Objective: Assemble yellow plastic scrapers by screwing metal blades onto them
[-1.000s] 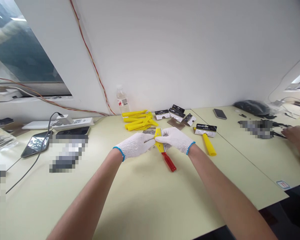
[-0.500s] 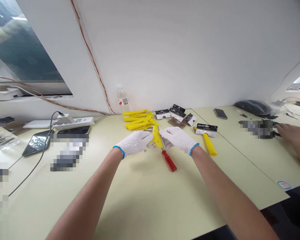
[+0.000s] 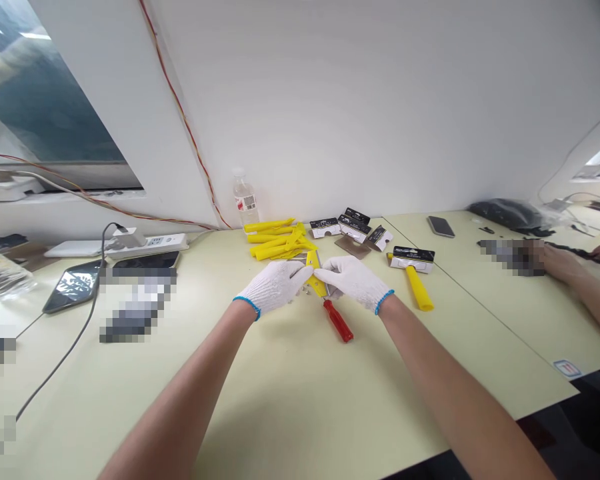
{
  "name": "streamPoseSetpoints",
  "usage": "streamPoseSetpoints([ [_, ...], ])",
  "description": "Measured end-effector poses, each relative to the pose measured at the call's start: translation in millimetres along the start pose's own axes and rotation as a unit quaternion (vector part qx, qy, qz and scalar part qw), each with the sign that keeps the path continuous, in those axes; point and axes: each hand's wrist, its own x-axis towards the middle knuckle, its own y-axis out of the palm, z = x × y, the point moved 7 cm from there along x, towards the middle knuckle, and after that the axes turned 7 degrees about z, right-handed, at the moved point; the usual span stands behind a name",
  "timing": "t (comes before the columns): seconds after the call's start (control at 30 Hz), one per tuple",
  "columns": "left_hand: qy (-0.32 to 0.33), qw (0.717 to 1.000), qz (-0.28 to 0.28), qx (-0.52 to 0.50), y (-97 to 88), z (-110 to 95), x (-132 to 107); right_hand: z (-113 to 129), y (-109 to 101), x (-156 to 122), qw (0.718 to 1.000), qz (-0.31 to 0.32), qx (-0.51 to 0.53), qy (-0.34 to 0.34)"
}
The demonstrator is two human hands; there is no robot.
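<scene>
Yellow plastic scraper handle (image 3: 315, 275) held narrowly between gloved left hand (image 3: 274, 288) and gloved right hand (image 3: 354, 283), over tabletop (image 3: 280, 380); red-handled screwdriver (image 3: 338, 321) just below, small screws (image 3: 304, 291) nearby.

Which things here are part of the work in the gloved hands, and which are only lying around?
In use: left hand, right hand, yellow handle, red-handled screwdriver, small screws.
Lying around: loose yellow handles, card packs, water bottle, power strip.
</scene>
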Motion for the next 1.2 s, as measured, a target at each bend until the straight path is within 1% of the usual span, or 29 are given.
streamPoseSetpoints([
  [0.1,-0.007,1.000,0.003,-0.012,-0.7,3,-1,-1,0,-4,1.000,-0.005,0.007,0.019],
  [0.3,-0.011,1.000,-0.001,0.005,-1.7,3,-2,3,0,-17,0.998,-0.019,0.016,0.058],
  [0.5,-0.013,1.000,0.002,0.004,-0.5,3,-2,5,5,-19,0.995,-0.040,0.013,0.092],
  [0.63,-0.014,1.000,0.004,0.009,-0.3,3,-1,6,6,-19,0.994,-0.051,0.014,0.096],
  [0.8,0.012,0.999,0.002,0.032,-1.2,-1,-1,4,6,-21,0.994,-0.059,0.021,0.091],
  [1.0,0.012,0.999,0.000,0.035,-0.9,-1,0,-1,8,-16,0.994,-0.055,0.043,0.090],
  [1.2,0.016,0.999,0.004,0.042,2.4,1,1,2,9,-18,0.992,-0.051,0.045,0.102],
])
